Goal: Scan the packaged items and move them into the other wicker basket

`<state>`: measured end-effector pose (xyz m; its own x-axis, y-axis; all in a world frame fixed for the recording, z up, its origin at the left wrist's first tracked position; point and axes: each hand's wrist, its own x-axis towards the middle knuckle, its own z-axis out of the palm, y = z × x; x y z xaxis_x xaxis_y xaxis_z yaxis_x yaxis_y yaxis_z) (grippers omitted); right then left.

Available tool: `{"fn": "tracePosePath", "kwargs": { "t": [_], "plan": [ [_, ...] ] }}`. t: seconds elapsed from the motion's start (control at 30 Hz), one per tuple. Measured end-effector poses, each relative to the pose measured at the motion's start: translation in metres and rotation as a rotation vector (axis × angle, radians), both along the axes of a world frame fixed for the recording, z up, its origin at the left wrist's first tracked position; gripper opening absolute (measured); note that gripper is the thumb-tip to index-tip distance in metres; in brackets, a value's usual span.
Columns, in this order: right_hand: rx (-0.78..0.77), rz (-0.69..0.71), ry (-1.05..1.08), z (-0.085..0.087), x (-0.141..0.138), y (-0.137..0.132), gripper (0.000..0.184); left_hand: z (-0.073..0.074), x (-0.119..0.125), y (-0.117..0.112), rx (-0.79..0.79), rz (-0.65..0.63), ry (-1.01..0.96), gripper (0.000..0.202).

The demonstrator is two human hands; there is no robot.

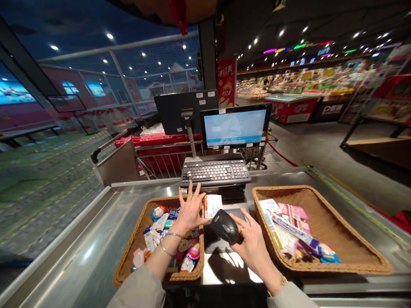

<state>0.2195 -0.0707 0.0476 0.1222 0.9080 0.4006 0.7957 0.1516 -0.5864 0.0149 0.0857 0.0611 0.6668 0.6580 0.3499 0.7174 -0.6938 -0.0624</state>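
My left hand [191,210] is over the right rim of the left wicker basket [201,267], its other fingers spread. Its thumb and index finger grip the left edge of a small white-and-red box [213,205] with a barcode. In my right hand [252,239] is a black handheld barcode scanner [224,226], its head tilted to the left near the box. Small packaged sweets and toothpaste-like boxes [167,220] fill the left basket. The right wicker basket [337,226] holds a long toothpaste box [293,231] and several pink and white packages.
Behind the baskets stand a keyboard [215,172] and a lit monitor [236,128], with a second dark screen [183,113] beside it. The metal counter [90,244] has a raised edge. A trolley with red goods [167,145] is beyond it.
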Motion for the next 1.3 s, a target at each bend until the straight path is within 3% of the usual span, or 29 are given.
{"fn": "tracePosePath", "kwargs": {
  "t": [0.43,1.3],
  "plan": [
    [-0.026,0.022,0.006,-0.003,0.005,0.002,0.036,0.005,0.01,0.0,0.008,-0.022,-0.028,0.087],
    [-0.02,0.008,0.054,0.0,0.012,0.002,0.031,-0.001,0.015,0.006,0.031,-0.052,-0.043,0.087]
  ]
}}
